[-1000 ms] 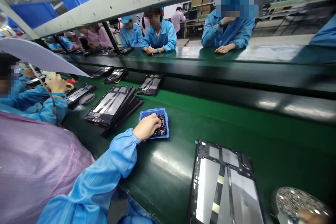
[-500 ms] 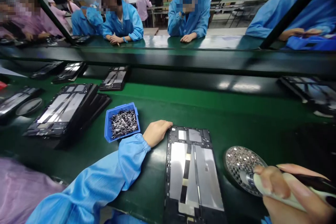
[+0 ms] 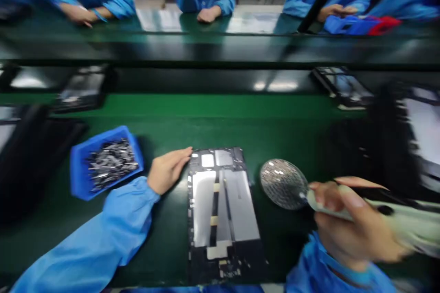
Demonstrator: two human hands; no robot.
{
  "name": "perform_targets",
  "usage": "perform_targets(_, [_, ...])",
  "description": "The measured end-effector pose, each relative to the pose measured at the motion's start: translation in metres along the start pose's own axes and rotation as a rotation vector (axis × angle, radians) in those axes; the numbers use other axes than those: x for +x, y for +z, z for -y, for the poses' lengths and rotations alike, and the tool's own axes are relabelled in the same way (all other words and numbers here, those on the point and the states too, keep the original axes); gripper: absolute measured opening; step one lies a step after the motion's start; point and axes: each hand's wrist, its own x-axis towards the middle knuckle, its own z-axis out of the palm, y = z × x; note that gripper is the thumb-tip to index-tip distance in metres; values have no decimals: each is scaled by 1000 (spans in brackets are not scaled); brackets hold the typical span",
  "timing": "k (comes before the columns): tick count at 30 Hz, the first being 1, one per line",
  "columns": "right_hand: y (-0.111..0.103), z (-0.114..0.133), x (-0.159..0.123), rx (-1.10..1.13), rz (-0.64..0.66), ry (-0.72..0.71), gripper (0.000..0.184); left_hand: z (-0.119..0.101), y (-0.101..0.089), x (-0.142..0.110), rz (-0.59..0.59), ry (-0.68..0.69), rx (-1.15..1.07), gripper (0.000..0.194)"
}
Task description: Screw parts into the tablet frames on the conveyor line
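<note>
My half-curled left hand [image 3: 165, 172], contents unclear, moved from blue plastic bin [image 3: 77, 171] to flat black-silver panel [image 3: 240, 206], likely work focus now; right hand [image 3: 357, 224] grips pale-green rod-shaped tool [image 3: 404, 217].

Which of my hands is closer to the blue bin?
Left. Your left hand is just beside the blue bin; your right hand is farther, on the round dish's other side.

Flat rect. blk device [image 3: 222, 214] w/ smooth silver metal-look panels [image 3: 203, 210], satin; blue tapered box [image 3: 77, 171], smooth plastic; small silver-and-blk parts [image 3: 112, 162], glossy metal-look; round silver disc [image 3: 282, 183], shiny, grainy; pale-green rod-shaped tool [image 3: 400, 217], plastic-look; dk-green flat worktop [image 3: 220, 130], semi-gloss; blue wrinkled sleeve [image 3: 89, 240], cloth.
</note>
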Motion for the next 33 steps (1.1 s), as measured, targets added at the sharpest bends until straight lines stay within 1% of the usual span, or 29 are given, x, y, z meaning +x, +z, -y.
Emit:
perform_targets(1, [1, 0, 1, 21, -12, -45, 14, -2, 1, 3, -12, -62, -13, 28])
perform_targets(2, [2, -1, 3, 42, 30, -61, 13, -2, 1, 7, -19, -123, -31, 28])
perform_targets(3, [3, -2, 4, 21, 43, -67, 10, -2, 0, 10, -15, -180, -56, 29])
perform_targets(5, [4, -5, 6, -17, 79, -51, 10, -2, -1, 18, 32, -322, -111, 33])
perform_targets(8, [6, -10, 6, -30, 96, -30, 9, -2, -6, 27, 105, -535, -194, 40])
perform_targets(10, [7, -13, 5, -20, 96, -30, 14, -2, -9, 29, 136, -598, -213, 42])
perform_targets(13, [9, -19, 6, -23, 87, -45, 13, -2, -10, 28, 162, -573, -218, 38])
perform_targets(16, [10, -23, 8, -34, 93, -48, 12, -1, -9, 26, 138, -529, -257, 31])
perform_targets(18, [11, -25, 9, -42, 95, -44, 11, 0, -9, 25, 133, -530, -276, 30])
perform_targets(23, [11, -28, 9, -60, 88, -34, 10, -1, -9, 27, 168, -572, -281, 33])
perform_targets(26, [12, -28, 10, -67, 91, -20, 10, -2, -10, 30, 169, -598, -292, 34])
perform_targets(30, [11, -28, 12, -46, 94, -14, 10, -2, -11, 33, 204, -592, -322, 35])
perform_targets(33, [10, -28, 12, -36, 103, -9, 11, -1, -11, 33, 226, -599, -324, 40])
